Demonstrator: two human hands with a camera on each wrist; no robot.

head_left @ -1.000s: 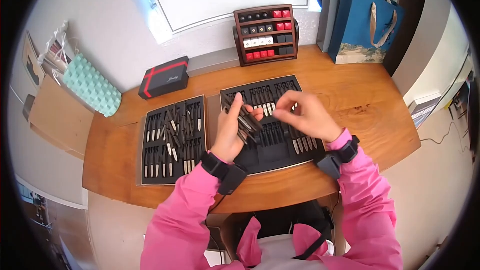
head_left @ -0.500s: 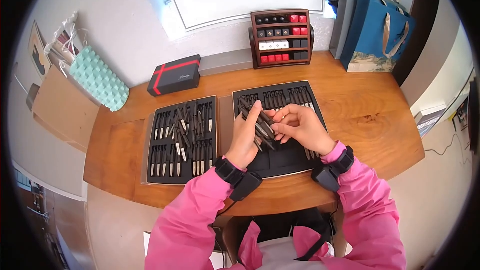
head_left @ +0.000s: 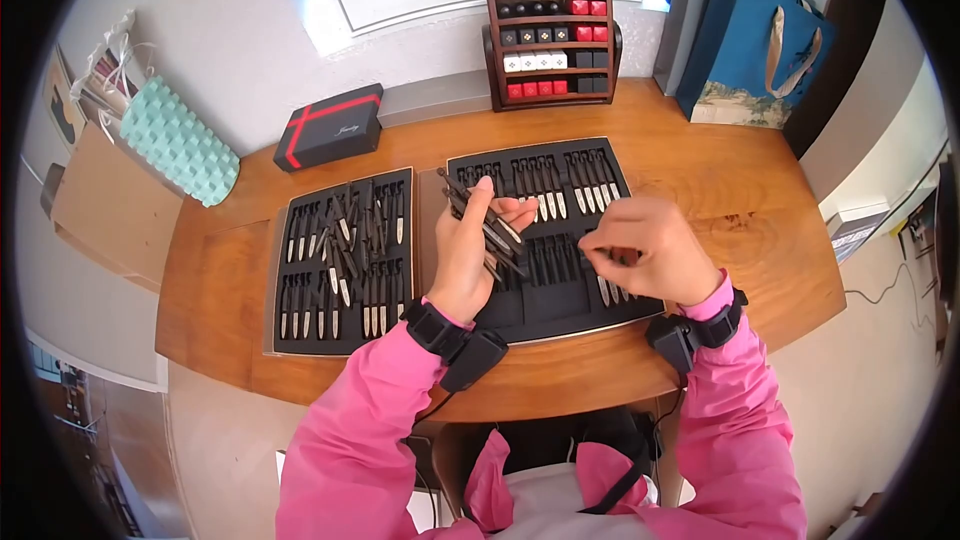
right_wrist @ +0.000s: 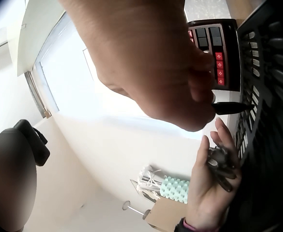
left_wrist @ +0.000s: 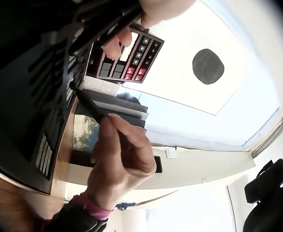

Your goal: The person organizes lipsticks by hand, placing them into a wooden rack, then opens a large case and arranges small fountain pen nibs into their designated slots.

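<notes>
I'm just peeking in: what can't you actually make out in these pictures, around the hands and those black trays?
- The piece pinched by the right hand: head view, fingers cover most of it; too small to identify.
- How many pieces the left hand grips in its bundle: they overlap, in the head view and the right wrist view.
- The slots of the right tray under both hands: hidden in the head view.
- The left tray: loose pieces cover its slots.
</notes>
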